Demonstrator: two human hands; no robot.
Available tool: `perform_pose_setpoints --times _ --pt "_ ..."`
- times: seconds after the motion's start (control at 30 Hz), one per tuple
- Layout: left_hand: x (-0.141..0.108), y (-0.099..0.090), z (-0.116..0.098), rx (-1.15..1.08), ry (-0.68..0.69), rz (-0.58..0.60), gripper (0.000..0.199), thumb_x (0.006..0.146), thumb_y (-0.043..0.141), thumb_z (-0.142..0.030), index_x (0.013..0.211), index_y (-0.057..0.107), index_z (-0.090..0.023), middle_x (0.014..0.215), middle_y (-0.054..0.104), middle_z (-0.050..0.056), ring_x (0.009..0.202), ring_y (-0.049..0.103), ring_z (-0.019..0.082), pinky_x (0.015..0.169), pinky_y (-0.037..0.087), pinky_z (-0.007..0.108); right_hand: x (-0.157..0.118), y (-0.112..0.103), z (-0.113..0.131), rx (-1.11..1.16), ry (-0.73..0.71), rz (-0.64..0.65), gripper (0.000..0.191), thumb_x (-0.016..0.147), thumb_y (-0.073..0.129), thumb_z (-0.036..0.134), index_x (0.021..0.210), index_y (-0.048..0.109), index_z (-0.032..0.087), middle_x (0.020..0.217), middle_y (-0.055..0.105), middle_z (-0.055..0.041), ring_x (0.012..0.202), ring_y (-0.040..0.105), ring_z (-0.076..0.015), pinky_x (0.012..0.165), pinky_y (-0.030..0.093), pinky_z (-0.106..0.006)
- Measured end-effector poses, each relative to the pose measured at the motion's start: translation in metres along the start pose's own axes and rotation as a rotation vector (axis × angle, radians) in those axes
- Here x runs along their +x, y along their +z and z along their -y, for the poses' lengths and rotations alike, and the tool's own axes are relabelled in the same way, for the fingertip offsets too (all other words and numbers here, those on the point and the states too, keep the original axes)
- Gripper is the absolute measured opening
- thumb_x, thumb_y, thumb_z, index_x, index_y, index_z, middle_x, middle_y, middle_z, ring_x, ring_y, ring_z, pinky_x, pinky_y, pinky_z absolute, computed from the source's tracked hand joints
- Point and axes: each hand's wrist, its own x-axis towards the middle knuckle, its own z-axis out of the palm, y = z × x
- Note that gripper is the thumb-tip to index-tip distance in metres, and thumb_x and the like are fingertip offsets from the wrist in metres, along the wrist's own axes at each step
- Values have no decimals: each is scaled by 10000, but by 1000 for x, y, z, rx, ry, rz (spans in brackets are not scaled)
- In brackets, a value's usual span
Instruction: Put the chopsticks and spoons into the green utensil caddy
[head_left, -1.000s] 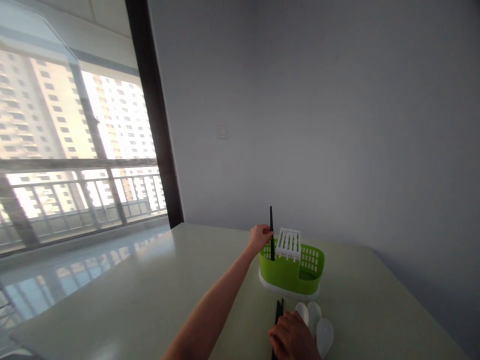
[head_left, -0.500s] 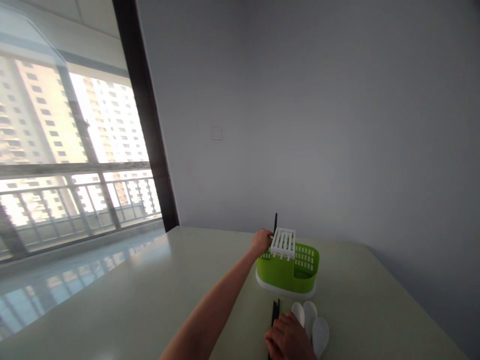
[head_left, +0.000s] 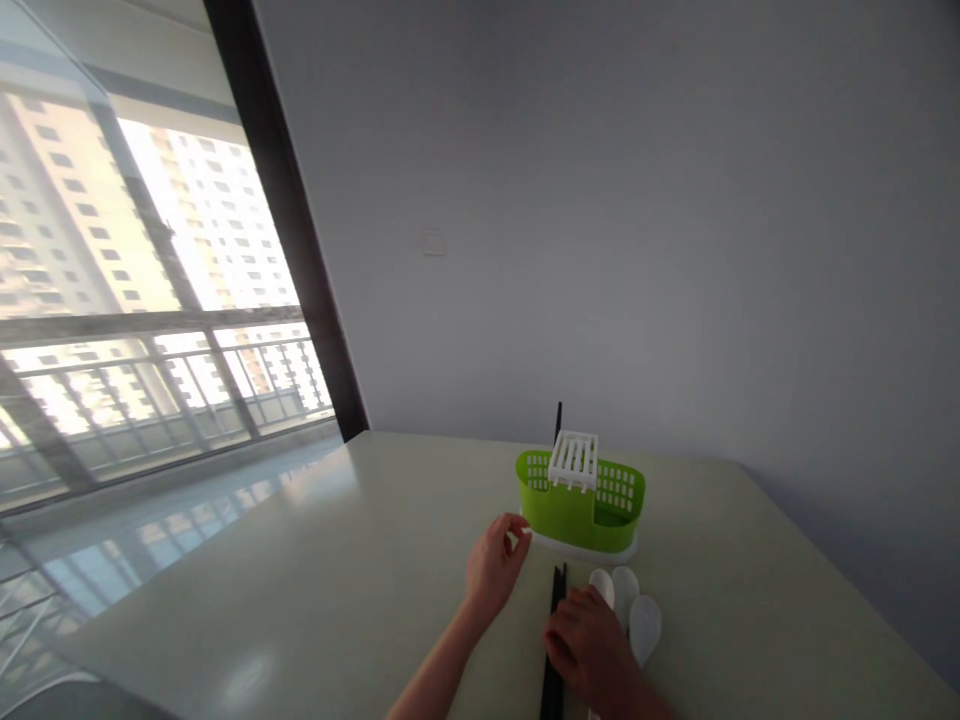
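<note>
Here, working from the left, I see the tall window [head_left: 135, 300] with its balcony railing, then the pale glossy worktop [head_left: 337, 600] running across the view.

My left hand [head_left: 491, 570] hovers just above the worktop, near the left end of the lime-green slotted plastic cutlery caddy [head_left: 581, 510] but apart from it. The forearm comes up from the lower middle of the view, the wrist fairly straight, the thumb and forefinger curled towards each other with their tips close and nothing between them: the hand holds nothing.

The caddy stands upright on its white base, with a white ribbed plastic insert [head_left: 574, 458] across its middle. One thin black chopstick [head_left: 558, 422] stands upright in it, its tip showing above the rim behind the insert.

The loose black chopsticks [head_left: 556, 630] lie on the worktop in front of the caddy, pointing towards it. My right hand [head_left: 592, 650] rests palm down on them, fingers bent, knuckles up; I cannot tell whether the fingers are pinching a stick or only pressing on the bundle. To do this well, I judge the hand should separate one stick cleanly and keep the rest from rolling.

Just right of that hand lie three white plastic spoons [head_left: 628, 610], bowls towards the caddy, side by side and touching.
</note>
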Motion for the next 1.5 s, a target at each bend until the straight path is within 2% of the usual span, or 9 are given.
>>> perform_pose_setpoints --times 0.17,0.27,0.37,0.53,0.77,1.03,1.2,1.37,1.5 --pt "-67 6 7 196 -49 334 196 737 525 -275 918 596 -242 917 617 -21 771 558 111 673 389 199 2 -12 1 -9 57 46 132 821 530 166 695 527 205 746 563 8 785 479 -170 771 303 -332" --pt "-85 4 3 280 -16 401 223 698 579 -318 918 598 -285 981 598 -25 940 550 158 737 395 218 3 -16 -2 -27 77 60 150 803 529 125 674 525 202 733 561 11 789 480 -170 774 307 -328" --pt "-92 3 2 306 -21 392 264 667 617 -365 923 584 -310 1016 581 -37 987 539 179 754 413 243 3 -18 -4 -30 78 71 159 804 521 117 671 531 203 728 558 13 787 482 -168 779 308 -328" --pt "-93 7 3 364 -71 382 290 650 620 -389 923 574 -302 994 577 -27 941 561 196 737 453 284 3 -19 -5 -5 68 95 143 823 530 146 697 552 210 744 561 16 791 480 -166 767 312 -318" --pt "-83 -1 -3 605 -133 366 246 694 515 -197 923 605 -202 981 594 60 922 584 239 705 493 329 4 -18 -5 -23 58 101 145 834 528 165 696 547 205 747 559 18 791 479 -160 775 311 -316" --pt "-72 -1 13 812 -194 322 370 800 294 -16 905 631 -128 936 612 131 846 632 227 646 503 317 3 -18 -5 -25 52 82 144 831 529 164 693 543 200 754 564 13 794 482 -161 789 312 -319" --pt "-64 -11 18 710 -249 328 254 787 389 -97 900 613 -135 846 657 107 801 645 211 652 466 269 3 -16 -5 -23 44 68 144 824 533 164 688 555 205 746 573 7 794 487 -171 785 317 -330" --pt "-58 -22 4 297 -116 204 228 756 452 -171 925 604 -192 756 670 23 698 622 137 630 426 210 2 -12 -2 78 33 23 19 797 587 233 808 603 231 740 589 13 796 509 -182 794 317 -341" --pt "-60 -16 -16 -22 -22 108 228 742 454 -165 882 633 -188 710 637 -2 597 564 92 585 415 177 0 -7 5 182 -1 -52 267 751 639 334 988 578 228 693 582 26 728 517 -182 777 323 -347"
